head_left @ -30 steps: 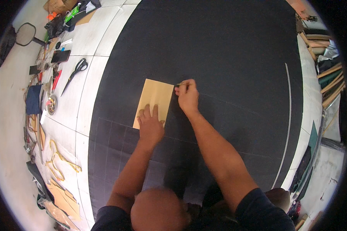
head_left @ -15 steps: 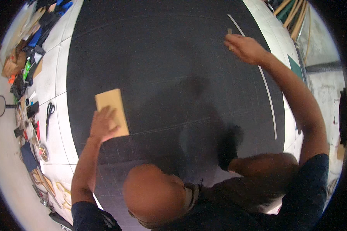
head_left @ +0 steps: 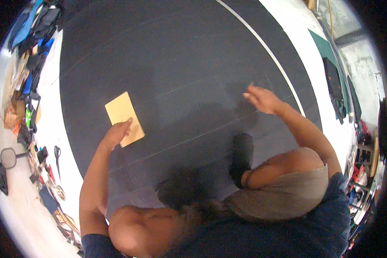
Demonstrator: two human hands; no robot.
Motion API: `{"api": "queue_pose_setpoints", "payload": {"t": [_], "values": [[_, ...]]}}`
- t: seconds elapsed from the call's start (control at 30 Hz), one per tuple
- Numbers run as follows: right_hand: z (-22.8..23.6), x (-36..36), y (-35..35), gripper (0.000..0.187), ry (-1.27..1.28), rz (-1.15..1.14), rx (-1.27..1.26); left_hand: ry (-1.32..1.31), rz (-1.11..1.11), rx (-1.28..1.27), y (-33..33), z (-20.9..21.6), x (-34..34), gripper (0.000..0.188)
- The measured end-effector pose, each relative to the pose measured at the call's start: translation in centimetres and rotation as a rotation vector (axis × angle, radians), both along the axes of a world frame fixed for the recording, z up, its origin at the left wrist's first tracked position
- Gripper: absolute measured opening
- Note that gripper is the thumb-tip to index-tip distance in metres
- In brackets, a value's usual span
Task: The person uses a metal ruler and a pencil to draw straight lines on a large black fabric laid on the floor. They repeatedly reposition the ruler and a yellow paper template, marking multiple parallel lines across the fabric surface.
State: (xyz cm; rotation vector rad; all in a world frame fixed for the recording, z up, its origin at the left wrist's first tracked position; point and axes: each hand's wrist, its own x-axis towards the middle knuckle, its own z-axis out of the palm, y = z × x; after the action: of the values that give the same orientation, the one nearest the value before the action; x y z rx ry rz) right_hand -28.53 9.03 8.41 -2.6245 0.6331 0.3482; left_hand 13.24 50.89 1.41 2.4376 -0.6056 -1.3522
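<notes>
A yellow rectangular card (head_left: 124, 105) lies on a large sheet of black material (head_left: 172, 56). My left hand (head_left: 118, 133) rests over the card's near part, its index finger reaching across the surface and some other fingers hidden. Above the right part of the black sheet is my right hand (head_left: 264, 99), its fingers brought together. A small pale tip shows at those fingertips, too blurred to name. Beyond that hand a long thin white strip (head_left: 268, 50) curves along the sheet's right side. Faint pale lines cross the black surface.
My knees and a dark-covered foot (head_left: 241, 159) are at the near side, on the sheet. Black-handled scissors (head_left: 57, 159) lie on the white floor at left, near a row of tools and cloths. A green board (head_left: 324, 49) stands at right.
My right hand has come nearer and lower, away from the white strip's far end. The left hand's spread fingers have drawn in over the card, which looks slightly turned. My view has shifted.
</notes>
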Motion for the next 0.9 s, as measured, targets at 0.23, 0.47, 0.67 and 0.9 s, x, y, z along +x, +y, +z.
{"api": "queue_pose_setpoints", "payload": {"t": [0.23,0.47,0.67,0.9], "values": [[-4.6,4.1,-1.9,0.038,-0.181,0.04,0.159,-0.322,-0.614,0.374,-10.0,2.8,-0.5,0.072],[-9.0,7.9,-6.0,0.034,-0.596,-0.286,0.328,-0.486,-0.058,0.519,-5.5,-7.5,-2.5,0.099],[-13.1,10.1,-7.1,0.029,-0.61,-0.558,0.555,-0.708,-0.085,0.029,-20.6,-7.5,-12.2,0.084],[-11.1,13.0,-6.7,0.021,-0.525,-0.369,0.496,-0.42,0.048,-0.517,-32.3,-3.8,-12.8,0.056]]}}
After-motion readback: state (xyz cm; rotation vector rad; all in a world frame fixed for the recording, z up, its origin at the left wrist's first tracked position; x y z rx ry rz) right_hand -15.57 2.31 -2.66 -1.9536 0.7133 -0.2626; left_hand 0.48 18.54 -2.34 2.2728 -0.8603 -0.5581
